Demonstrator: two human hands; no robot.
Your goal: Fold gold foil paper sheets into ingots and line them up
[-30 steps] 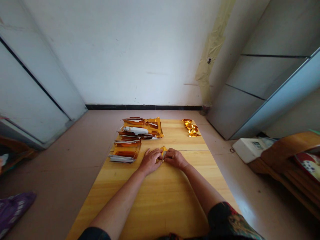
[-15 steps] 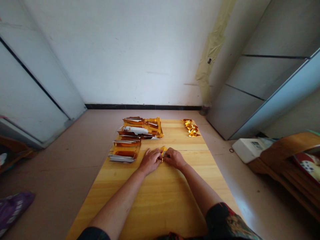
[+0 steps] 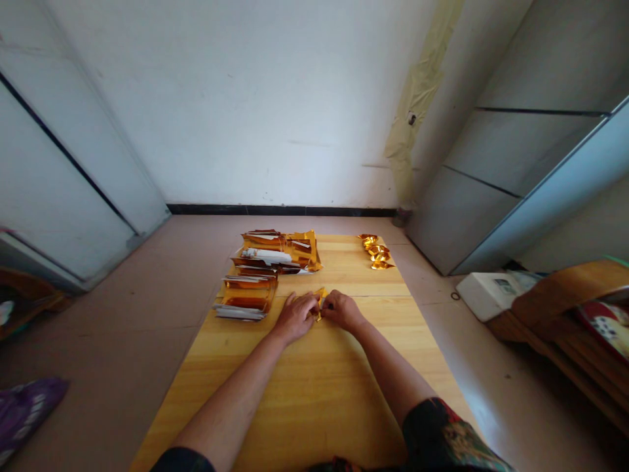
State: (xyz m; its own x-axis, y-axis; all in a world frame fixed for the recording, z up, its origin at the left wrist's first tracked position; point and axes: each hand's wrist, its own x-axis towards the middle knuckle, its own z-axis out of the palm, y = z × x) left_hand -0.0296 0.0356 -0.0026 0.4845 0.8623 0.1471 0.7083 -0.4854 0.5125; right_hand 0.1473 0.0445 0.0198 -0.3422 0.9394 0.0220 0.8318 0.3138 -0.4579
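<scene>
Low over the wooden table, my left hand and my right hand meet with bent fingers around a small piece of gold foil paper. Both hands are closed on it, and the fingers hide most of its shape. A pale side of the paper shows between the fingertips. Left of my left hand lies a stack of gold foil sheets with curled edges. Behind it is a larger pile of gold foil sheets. Several folded gold foil pieces sit in a line at the far right corner.
A white wall stands beyond the table, with a grey cabinet at the right. On the right floor side are a white box and wooden furniture. A purple bag lies on the floor at left.
My hands stay in the same place, with only slight finger movement at the gold foil paper. The stacks and folded pieces have not moved.
</scene>
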